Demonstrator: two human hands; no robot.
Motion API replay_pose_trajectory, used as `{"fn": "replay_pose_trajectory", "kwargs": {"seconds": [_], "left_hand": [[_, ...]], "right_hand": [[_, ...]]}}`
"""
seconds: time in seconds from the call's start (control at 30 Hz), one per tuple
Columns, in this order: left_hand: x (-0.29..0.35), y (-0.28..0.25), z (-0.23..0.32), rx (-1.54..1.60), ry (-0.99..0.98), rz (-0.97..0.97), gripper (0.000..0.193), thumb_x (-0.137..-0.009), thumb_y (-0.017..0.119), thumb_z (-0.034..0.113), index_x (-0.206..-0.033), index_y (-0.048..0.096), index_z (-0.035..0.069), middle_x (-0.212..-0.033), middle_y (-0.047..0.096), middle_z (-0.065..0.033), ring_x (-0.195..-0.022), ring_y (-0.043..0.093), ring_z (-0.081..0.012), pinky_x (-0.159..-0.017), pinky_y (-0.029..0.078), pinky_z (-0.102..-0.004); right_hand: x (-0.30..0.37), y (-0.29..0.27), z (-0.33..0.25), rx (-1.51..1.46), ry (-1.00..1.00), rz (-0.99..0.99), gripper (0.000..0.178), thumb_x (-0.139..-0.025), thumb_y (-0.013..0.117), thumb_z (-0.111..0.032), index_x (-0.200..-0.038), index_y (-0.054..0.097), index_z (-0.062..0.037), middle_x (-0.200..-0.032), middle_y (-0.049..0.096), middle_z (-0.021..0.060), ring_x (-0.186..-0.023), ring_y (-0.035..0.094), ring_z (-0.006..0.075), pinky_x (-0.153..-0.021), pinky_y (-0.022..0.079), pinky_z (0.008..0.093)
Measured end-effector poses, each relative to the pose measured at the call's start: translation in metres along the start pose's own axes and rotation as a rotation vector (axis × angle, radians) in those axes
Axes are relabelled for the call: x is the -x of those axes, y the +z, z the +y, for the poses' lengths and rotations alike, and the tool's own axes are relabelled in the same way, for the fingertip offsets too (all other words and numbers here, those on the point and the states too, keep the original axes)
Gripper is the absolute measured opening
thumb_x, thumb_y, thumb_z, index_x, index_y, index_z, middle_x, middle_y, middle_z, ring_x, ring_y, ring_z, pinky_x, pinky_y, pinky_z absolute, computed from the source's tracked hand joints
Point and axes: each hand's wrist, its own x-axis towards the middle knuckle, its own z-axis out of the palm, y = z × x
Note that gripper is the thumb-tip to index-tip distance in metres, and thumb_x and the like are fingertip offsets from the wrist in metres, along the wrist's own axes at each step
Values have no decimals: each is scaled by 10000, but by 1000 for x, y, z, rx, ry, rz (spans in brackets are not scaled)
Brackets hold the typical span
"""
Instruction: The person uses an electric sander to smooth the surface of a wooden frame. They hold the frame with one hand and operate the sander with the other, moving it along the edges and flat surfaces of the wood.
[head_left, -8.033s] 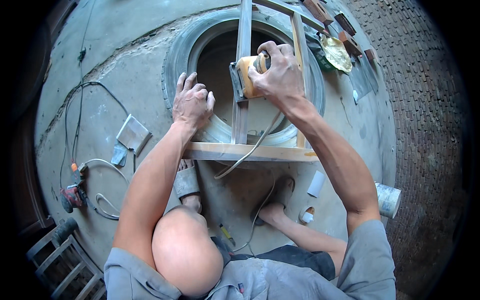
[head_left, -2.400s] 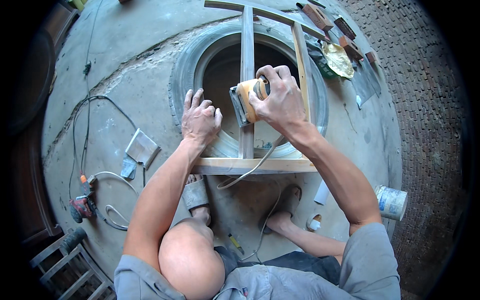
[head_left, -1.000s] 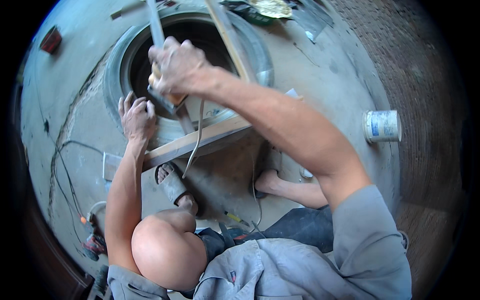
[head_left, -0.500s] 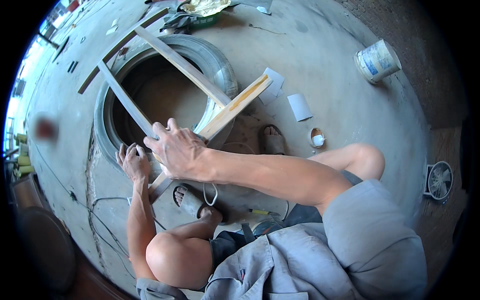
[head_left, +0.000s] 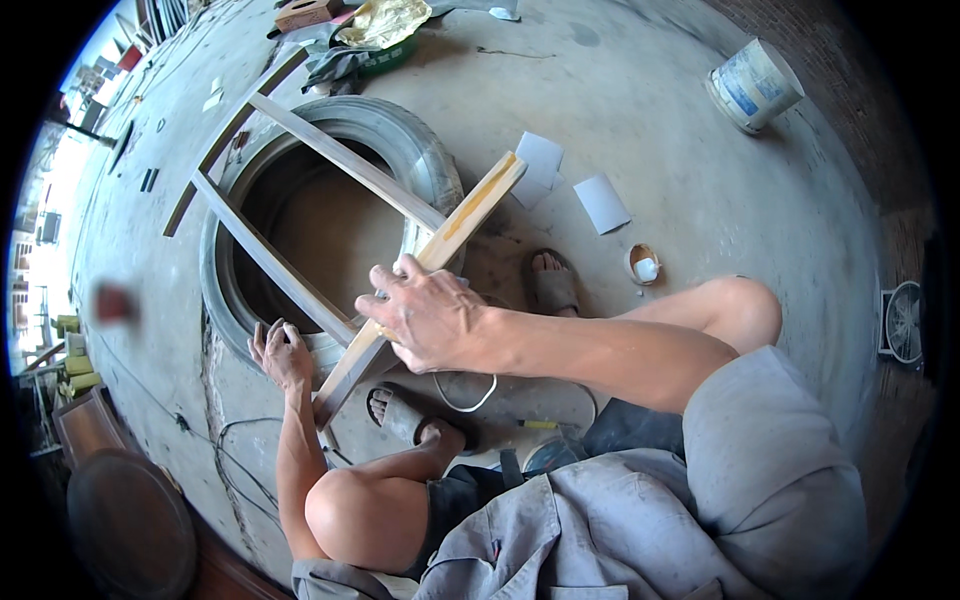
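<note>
Head-worn fisheye, left of pair, aimed steeply down from above grey cloth shirt (head_left: pixel 590 520) at five o'clock. Pale wooden ladder-like frame (head_left: pixel 345 162) close, towards ten; white cylindrical bucket (head_left: pixel 755 88) farther off at two. Straight edges bow outward.

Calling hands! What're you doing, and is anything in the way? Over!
Right hand over near bar of wooden frame, grasp hidden. Left hand by tyre. Frame across tyre. White cord looped close by.

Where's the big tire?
In the head view, the tire is left of centre, lying flat under the wooden frame, near the left hand.
</note>
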Motion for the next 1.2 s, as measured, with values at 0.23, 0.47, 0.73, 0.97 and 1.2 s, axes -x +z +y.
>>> {"fn": "replay_pose_trajectory", "kwargs": {"seconds": [0.23,0.47,0.73,0.97,1.2], "left_hand": [[1,0,1,2,3,4,355,-1044,541,287,-1097,807,58,-1288,752,-19,-1474,465,-286,-1307,177,-471],[2,1,0,2,-20,27,343,-1031,554,279,-1076,810,55,-1290,752,-16,-1477,455,-277,-1309,177,-469],[1,3,-3,7,-21,20,336,-1024,565,278,-1089,809,58,-1282,754,-18,-1474,458,-268,-1309,180,-469],[1,8,-1,27,-8,45,340,-1025,565,280,-1080,813,54,-1284,755,-20,-1467,464,-272,-1304,189,-463],[2,0,3,24,-23,39,329,-1017,574,272,-1074,812,51,-1268,760,-21,-1458,472,-273,-1302,197,-469]], "right_hand": [[12,-31,73,93,130,30,517,-848,748,-309,-1284,641,-52,-1151,593,158,-1014,616,345,-866,599,488],[14,-69,183,129,342,143,362,-833,730,-282,-1146,639,-126,-1102,627,180,-1038,669,455,-878,585,540],[14,-58,166,205,268,182,332,-824,754,-274,-1103,625,-148,-1070,601,136,-995,665,415,-885,566,521],[18,-62,172,200,284,167,332,-833,752,-275,-1106,625,-136,-1053,592,133,-1011,666,405,-857,571,531],[18,-65,178,217,276,141,311,-823,759,-269,-1077,642,-133,-1063,606,132,-978,660,387,-842,572,505]]}}
